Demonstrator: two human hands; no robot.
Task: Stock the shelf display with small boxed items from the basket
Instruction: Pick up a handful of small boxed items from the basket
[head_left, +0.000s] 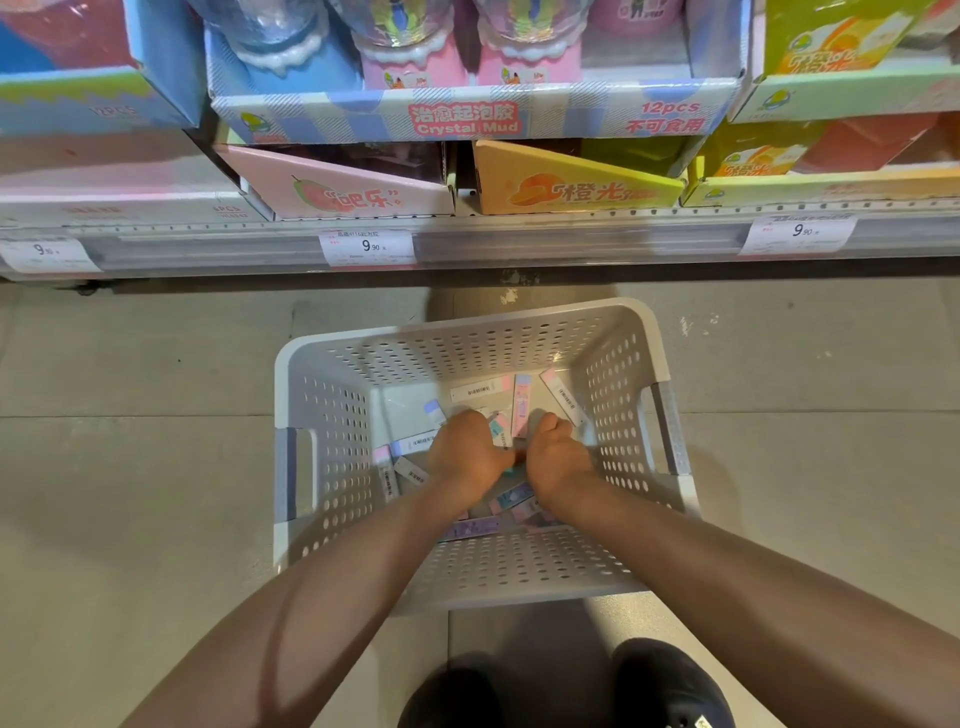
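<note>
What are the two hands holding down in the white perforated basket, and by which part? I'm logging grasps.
Both the left hand and right hand curl among the small pastel boxes in the white perforated plastic basket; what each grips cannot be told.

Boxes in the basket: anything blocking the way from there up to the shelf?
Nothing visible does. Both hands, left and right, are down among the boxes in the basket, which is open-topped. Only bare floor lies between it and the shelf.
</note>
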